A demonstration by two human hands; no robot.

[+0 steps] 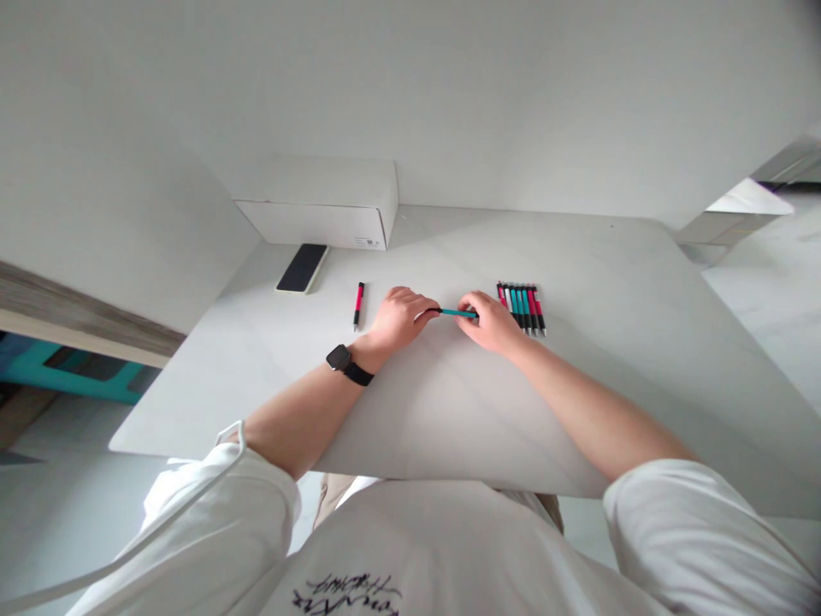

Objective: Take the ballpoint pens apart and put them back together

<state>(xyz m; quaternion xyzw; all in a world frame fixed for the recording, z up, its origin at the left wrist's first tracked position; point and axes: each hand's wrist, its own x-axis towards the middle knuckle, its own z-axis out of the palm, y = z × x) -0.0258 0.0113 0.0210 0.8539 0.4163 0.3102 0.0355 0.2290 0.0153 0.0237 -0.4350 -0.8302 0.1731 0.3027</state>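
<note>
A teal pen with black ends (457, 313) is stretched sideways between my two hands over the table. My left hand (404, 316) pinches its left end, and a black watch is on that wrist. Around the pen's right end, the fingers of my right hand (488, 321) are closed. Just right of that hand lies a row of several pens (522, 304), pink, white and teal with black grips, side by side; my hand hides part of the row. A single pink pen (359, 304) lies upright in view, left of my left hand.
At the back left of the white table (410, 411), a white box (314, 224) stands against the wall. A phone (303, 268) lies in front of it, dark screen up. The table's near edge runs close to my body.
</note>
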